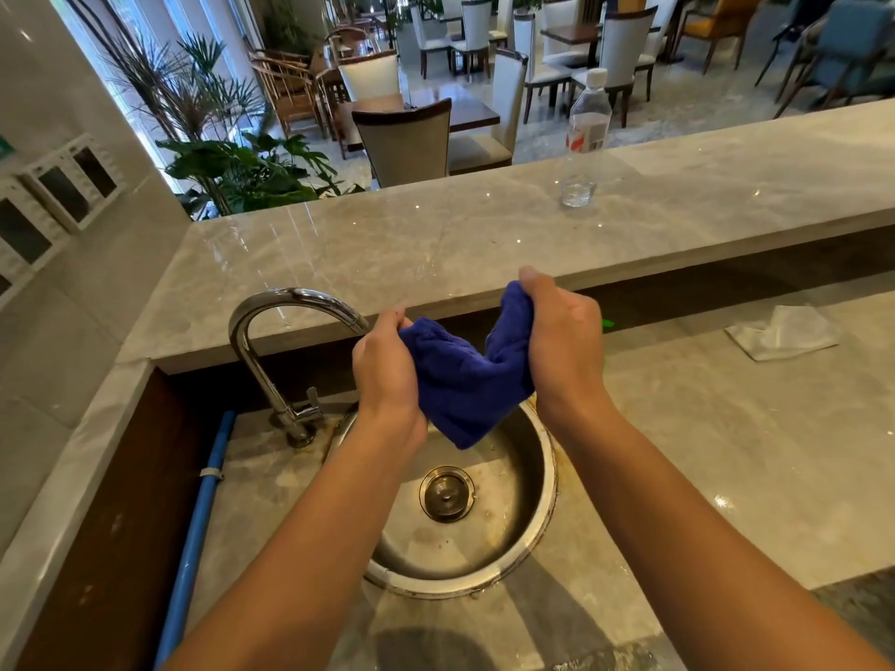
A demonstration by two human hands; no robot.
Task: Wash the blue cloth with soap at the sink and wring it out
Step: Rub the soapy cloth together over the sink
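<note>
The blue cloth (462, 375) hangs bunched between both hands above the round steel sink (540, 481). My left hand (385, 375) grips its left end, close to the spout of the curved chrome faucet (271, 331). My right hand (562, 341) grips the right end, held a little higher. The cloth sags in the middle and its lower corner dangles over the basin. No water runs from the faucet. The drain (446, 493) sits in the basin's middle. No soap is in view.
A raised marble ledge (484, 234) runs behind the sink, with a clear plastic bottle (585, 138) standing on it. A white crumpled cloth (782, 331) lies on the lower counter at right. A blue pipe (198, 525) runs along the left. Dining chairs and plants stand beyond.
</note>
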